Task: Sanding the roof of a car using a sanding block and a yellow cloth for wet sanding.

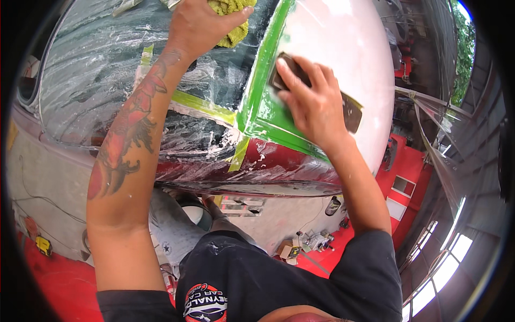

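My left hand [196,24] grips a fuzzy yellow-green cloth [236,35] at the top of the view, over a dark, glossy panel [220,70] streaked with whitish residue. My right hand [316,102] is closed around a dark brown sanding pad [351,114], whose ends show on both sides of the fingers. It lies against the whitish car panel [343,32], beside a bright green band [263,64]. Below the hands, strips of yellow-green masking tape [206,107] cross near a dark red edge [279,155] spattered with white.
Under the car body, a person's leg [217,217] shows on the pale floor [53,193]. A dark bottle [333,206], a small cardboard box [288,250] and assorted small items lie to the lower right. A yellow tool [44,246] and a dark cable lie at the left.
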`<state>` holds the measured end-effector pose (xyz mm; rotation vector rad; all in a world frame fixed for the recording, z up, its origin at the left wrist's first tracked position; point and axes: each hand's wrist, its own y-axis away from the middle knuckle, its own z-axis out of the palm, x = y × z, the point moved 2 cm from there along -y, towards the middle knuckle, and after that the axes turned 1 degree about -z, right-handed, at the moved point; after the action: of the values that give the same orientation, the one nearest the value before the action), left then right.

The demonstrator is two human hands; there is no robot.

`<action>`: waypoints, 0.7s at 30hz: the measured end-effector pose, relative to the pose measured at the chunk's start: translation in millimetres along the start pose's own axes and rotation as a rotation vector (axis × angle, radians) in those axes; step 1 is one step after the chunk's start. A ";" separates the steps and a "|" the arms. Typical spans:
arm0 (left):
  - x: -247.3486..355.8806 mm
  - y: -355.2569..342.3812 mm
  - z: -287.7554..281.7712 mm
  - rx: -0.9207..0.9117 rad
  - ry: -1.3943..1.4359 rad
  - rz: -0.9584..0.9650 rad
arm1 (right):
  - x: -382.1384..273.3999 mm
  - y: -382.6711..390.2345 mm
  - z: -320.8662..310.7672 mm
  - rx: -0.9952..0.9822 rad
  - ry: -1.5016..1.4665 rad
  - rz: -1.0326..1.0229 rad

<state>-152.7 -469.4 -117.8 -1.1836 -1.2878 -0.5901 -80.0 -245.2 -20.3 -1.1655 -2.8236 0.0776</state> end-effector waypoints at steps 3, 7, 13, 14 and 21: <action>4.0 -2.4 -1.8 -0.053 -0.002 -0.025 | 12.1 -13.7 -1.0 0.006 0.072 -0.030; 3.7 -2.3 8.8 -0.030 0.043 -0.001 | 64.4 -60.4 7.8 0.086 0.167 0.037; 0.0 -1.4 -2.2 -0.005 0.007 0.034 | 8.5 -14.5 3.9 -0.001 0.047 -0.021; 1.3 -2.1 -2.4 -0.021 0.021 0.025 | 12.8 -17.8 3.5 0.003 0.072 -0.048; 4.3 -2.2 1.4 -0.017 0.007 0.010 | 77.0 -56.3 18.1 0.106 -0.052 0.045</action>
<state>-154.1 -467.7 -113.3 -1.1999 -1.2723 -0.5989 -175.6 -231.0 -29.2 -1.2210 -2.7988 0.2618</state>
